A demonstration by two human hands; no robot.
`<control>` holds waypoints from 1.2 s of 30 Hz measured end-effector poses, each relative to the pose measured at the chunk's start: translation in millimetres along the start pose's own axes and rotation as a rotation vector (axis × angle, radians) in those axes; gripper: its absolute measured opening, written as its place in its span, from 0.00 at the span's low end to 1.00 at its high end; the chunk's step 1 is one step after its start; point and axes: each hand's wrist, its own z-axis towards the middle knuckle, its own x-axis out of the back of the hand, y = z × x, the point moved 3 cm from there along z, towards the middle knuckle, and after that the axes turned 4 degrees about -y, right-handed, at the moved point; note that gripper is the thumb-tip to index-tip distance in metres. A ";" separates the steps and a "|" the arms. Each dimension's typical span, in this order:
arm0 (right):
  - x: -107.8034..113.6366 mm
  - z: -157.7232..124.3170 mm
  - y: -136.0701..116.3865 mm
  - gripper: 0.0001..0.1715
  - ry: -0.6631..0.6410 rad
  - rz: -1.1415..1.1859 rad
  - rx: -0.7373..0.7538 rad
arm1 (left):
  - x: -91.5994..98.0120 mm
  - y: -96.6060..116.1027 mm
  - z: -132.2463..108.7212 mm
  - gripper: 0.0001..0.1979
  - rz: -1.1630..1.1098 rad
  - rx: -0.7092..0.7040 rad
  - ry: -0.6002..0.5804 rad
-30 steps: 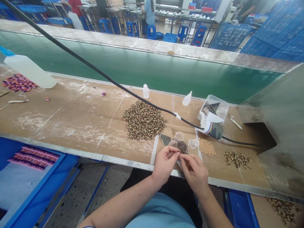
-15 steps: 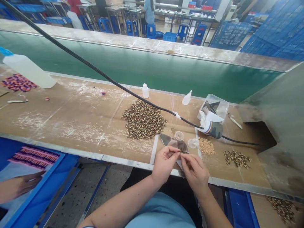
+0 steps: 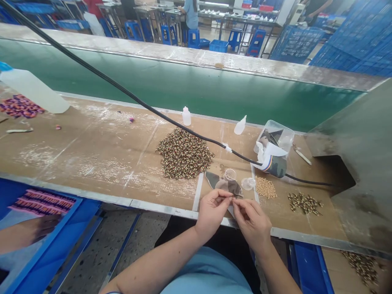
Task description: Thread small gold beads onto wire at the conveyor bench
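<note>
My left hand (image 3: pixel 213 210) and my right hand (image 3: pixel 251 220) meet at the table's front edge, thumb and fingertips pinched together. Whatever sits between the fingertips is too small to make out. Just beyond them lies a camouflage cloth piece (image 3: pixel 216 179), with a small clear round cup (image 3: pixel 229 174) on its far edge. A second clear cup (image 3: pixel 248 183) stands to the right, beside a patch of small beige beads (image 3: pixel 266 188). A large heap of small dark, cream and red pieces (image 3: pixel 185 153) lies to the left of the cloth; a smaller pile (image 3: pixel 305 203) is at the right.
A black cable (image 3: pixel 128 93) hangs diagonally across the view. Small white bottles (image 3: pixel 186 116) stand at the back, with a clear plastic box (image 3: pixel 286 134) to the right. A large jug (image 3: pixel 36 90) leans at left. Another person's hand (image 3: pixel 43 228) rests over a blue tray (image 3: pixel 65 228).
Both my hands stay pinched together in nearly the same place. At lower left, the other person's hand has shifted slightly to the right over the pink and purple strips.
</note>
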 end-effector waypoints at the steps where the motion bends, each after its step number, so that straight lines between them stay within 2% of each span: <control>1: 0.0 -0.1 -0.2 0.04 -0.001 0.007 -0.002 | -0.1 0.0 0.1 0.07 -0.001 0.002 0.001; 4: 0.8 0.3 0.2 0.05 0.020 0.069 -0.046 | -0.6 0.3 1.2 0.06 -0.027 0.029 -0.010; 9: 0.8 1.7 6.0 0.06 0.009 0.228 -0.222 | -1.8 1.1 4.0 0.08 -0.121 0.130 -0.067; 18: -4.1 7.3 8.0 0.07 0.017 0.182 -0.207 | -2.7 -2.4 8.0 0.11 -0.196 0.140 -0.022; 24: -4.2 3.7 19.4 0.05 0.029 0.291 -0.319 | -1.7 -0.7 7.9 0.15 -0.180 0.134 -0.090; 28: -4.2 2.4 19.5 0.03 0.044 0.310 -0.318 | 0.4 -1.5 8.8 0.16 -0.195 0.142 -0.149; 31: 7.6 -0.3 13.1 0.02 0.069 0.351 -0.281 | 3.3 -2.7 8.5 0.17 -0.205 0.148 -0.202; 33: 19.0 -5.7 3.1 0.04 0.002 0.403 -0.188 | 6.3 -2.6 7.0 0.17 -0.197 0.153 -0.239; 34: 22.2 -10.4 -3.4 0.05 -0.096 0.443 -0.119 | 8.2 -2.2 5.9 0.17 -0.189 0.155 -0.254; 36: 16.9 -26.6 -16.4 0.06 -0.438 0.522 0.026 | 13.0 -0.6 3.6 0.16 -0.170 0.151 -0.273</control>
